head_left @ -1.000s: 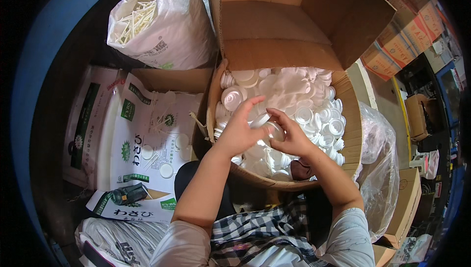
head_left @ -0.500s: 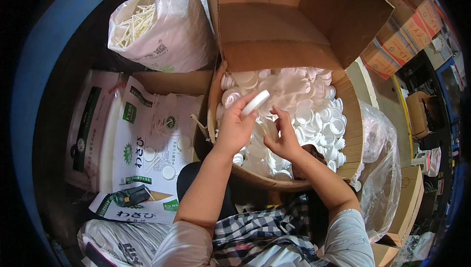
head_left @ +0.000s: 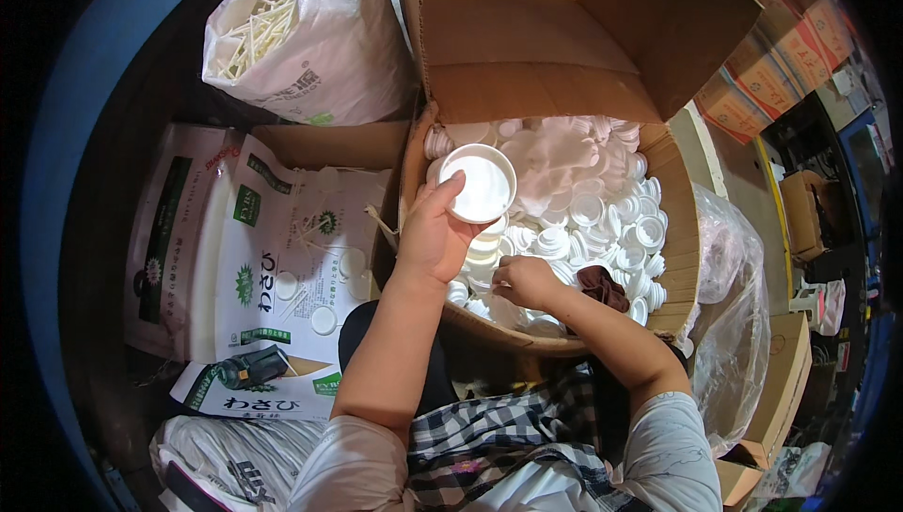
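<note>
My left hand (head_left: 435,230) grips a round white plastic lid (head_left: 482,183), its hollow inside facing up and the thumb over its rim. The lid is above the left part of a large cardboard box (head_left: 679,230) full of loose white lids (head_left: 588,211). Lower and to the right, my right hand (head_left: 527,282) is closed, its fingertips bunched together among the lids near the box's near side. Whatever those fingers may hold is hidden. A dark brown cloth (head_left: 602,288) lies on the lids beside my right wrist.
Left of the box, a printed white sheet (head_left: 273,286) carries a few white discs (head_left: 324,320) and a dark green and black object (head_left: 252,368). A white sack (head_left: 348,61) of thin white sticks stands behind. Clear plastic bags (head_left: 738,324) hang at the right.
My left hand has turned the lid from edge-on to hollow side up. My right hand has moved down, away from it, and its spread fingers have closed.
</note>
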### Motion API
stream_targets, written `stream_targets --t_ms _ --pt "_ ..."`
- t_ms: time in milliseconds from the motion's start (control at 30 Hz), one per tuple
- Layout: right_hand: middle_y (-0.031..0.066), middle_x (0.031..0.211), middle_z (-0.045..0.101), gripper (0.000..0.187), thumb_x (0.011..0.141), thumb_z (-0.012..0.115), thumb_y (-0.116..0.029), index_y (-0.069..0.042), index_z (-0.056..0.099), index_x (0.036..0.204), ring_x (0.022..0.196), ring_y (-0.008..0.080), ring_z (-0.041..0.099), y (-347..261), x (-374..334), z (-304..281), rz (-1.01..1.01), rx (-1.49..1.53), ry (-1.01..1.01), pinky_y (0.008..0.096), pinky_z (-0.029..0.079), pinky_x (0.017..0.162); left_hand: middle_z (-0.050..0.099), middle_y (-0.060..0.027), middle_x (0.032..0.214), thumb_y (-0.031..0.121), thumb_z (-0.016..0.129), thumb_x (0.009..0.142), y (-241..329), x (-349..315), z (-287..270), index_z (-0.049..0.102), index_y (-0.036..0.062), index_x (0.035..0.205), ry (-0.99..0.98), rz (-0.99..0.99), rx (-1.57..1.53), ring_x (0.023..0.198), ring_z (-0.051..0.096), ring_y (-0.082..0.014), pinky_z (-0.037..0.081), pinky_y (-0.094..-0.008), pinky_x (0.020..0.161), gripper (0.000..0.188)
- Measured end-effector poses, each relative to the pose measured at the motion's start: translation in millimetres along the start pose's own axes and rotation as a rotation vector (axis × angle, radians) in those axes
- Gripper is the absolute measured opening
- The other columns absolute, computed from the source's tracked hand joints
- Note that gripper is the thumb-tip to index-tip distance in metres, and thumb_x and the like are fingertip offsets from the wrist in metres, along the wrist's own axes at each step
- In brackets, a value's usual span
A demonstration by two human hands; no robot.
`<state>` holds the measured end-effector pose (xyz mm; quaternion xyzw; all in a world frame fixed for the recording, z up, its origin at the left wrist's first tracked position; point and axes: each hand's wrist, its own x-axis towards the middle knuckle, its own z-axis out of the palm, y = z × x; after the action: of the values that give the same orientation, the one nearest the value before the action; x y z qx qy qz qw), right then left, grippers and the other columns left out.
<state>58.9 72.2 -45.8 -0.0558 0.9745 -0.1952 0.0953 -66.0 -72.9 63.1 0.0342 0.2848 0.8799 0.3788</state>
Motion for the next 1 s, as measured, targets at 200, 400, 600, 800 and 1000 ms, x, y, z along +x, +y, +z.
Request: stream_targets --t_ms 200,400,600,800,1000 --pt "0.0104 0.095 0.061 0.015 0.077 0.066 -0.014 -0.005 0.062 0.088 0.077 0.0282 0.060 -15.7 -37.1 -60.1 -0.052 0.427 0.143 0.0339 0.048 0.065 0.054 -0.0128 0.117 0.034 0.035 0.094 1.2 0.8 4.4 0.046 0.0026 0.120 0.018 0.026 -0.054 0.108 0.052 -0.0260 0.044 -0.0432 0.089 0.042" --pt "0.0111 0.110 0.059 0.020 0.073 0.068 -0.002 -0.006 0.061 0.091 0.088 0.0280 0.061 -38.1 -82.0 -100.6 -0.072 0.389 0.496 0.0307 0.049 0.074 0.050 -0.0132 0.122 0.035 0.030 0.095 -10.3 -0.4 5.2 0.043 0.0030 0.123 0.016 -0.054 -0.029 0.111 0.050 -0.0272 0.042 -0.0451 0.091 0.045" --pt "0.0200 0.131 0.038 0.024 0.069 0.067 0.005 -0.007 0.060 0.089 0.111 0.0313 0.049 -40.6 -92.0 -99.9 -0.054 0.356 0.692 0.0369 0.044 0.087 0.048 -0.0120 0.125 0.030 0.032 0.095 -32.0 -9.0 16.3 0.042 0.0020 0.124 -0.100 -0.181 -0.292 0.117 0.044 -0.0266 0.034 -0.0442 0.099 0.042" --pt "0.0167 0.134 0.033 0.066 0.073 0.067 -0.001 -0.004 0.034 0.130 0.121 0.0280 0.039 -51.1 -79.6 -79.9 0.010 1.194 0.900 0.0379 0.034 0.098 0.048 -0.0114 0.125 0.027 0.032 0.096 -48.1 -13.1 21.9 0.042 0.0009 0.124 -0.160 -0.168 -0.436 0.118 0.043 -0.0246 0.030 -0.0403 0.102 0.040" --pt "0.0110 0.125 0.046 0.069 0.076 0.063 -0.014 -0.005 0.027 0.134 0.115 0.0264 0.048 -42.7 -88.9 -90.6 0.054 1.944 0.424 0.0484 0.045 0.090 0.047 -0.0122 0.127 0.026 0.036 0.094 -50.1 -18.7 21.9 0.041 0.0002 0.125 -0.238 -0.228 -0.461 0.119 0.042 -0.0250 0.030 -0.0401 0.102 0.041"
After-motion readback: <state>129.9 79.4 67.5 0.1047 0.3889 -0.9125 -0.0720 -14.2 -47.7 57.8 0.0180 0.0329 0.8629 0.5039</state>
